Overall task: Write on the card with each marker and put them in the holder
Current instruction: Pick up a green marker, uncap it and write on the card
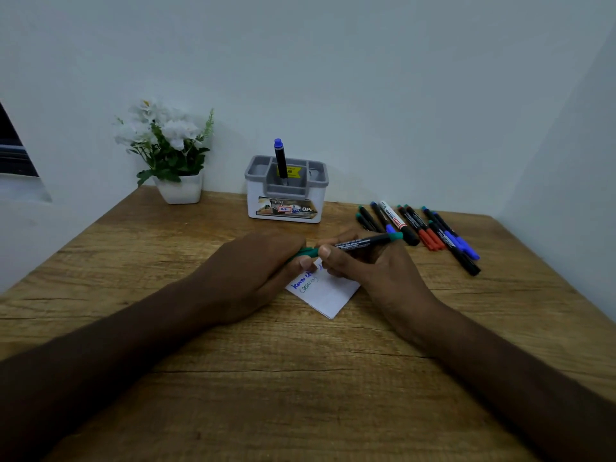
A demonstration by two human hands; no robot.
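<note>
— While both hands grip it, which way does the green marker (360, 243) lie?
— Nearly level above the card (328, 293), left hand (263, 271) on its cap end, right hand (363, 265) round the barrel.
— Surroundings?
— Wooden tabletop (233, 361), pale walls (366, 78)

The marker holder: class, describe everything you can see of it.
The marker holder is a white box, plastic by its look, with a grey divided insert on top and a printed label on its front. It stands upright on the wooden table near the wall. One blue-capped marker stands in a middle compartment, leaning slightly. Neither hand touches it.
</note>
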